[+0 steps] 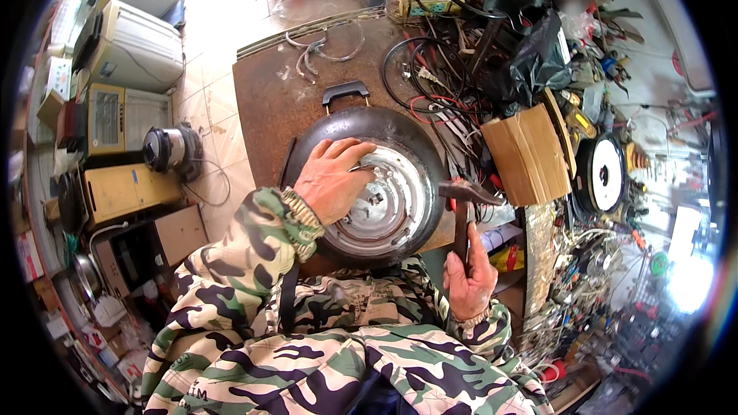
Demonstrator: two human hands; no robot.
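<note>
Right grip [470, 280] wrapped round a hammer [462, 215] handle, head raised just beside the upturned black pan [361, 184], steadied under the spread left grip [332, 180] on the worktop [265, 84].

An upturned wok [361, 184] lies on the worktop [269, 92] before the person, its handle [345, 92] at the far side. The left hand [332, 180] rests on its base; the right hand [469, 280] holds a hammer [463, 207] just right of it. A cardboard box [526, 155] stands further right (cables [419, 81] behind).
</note>
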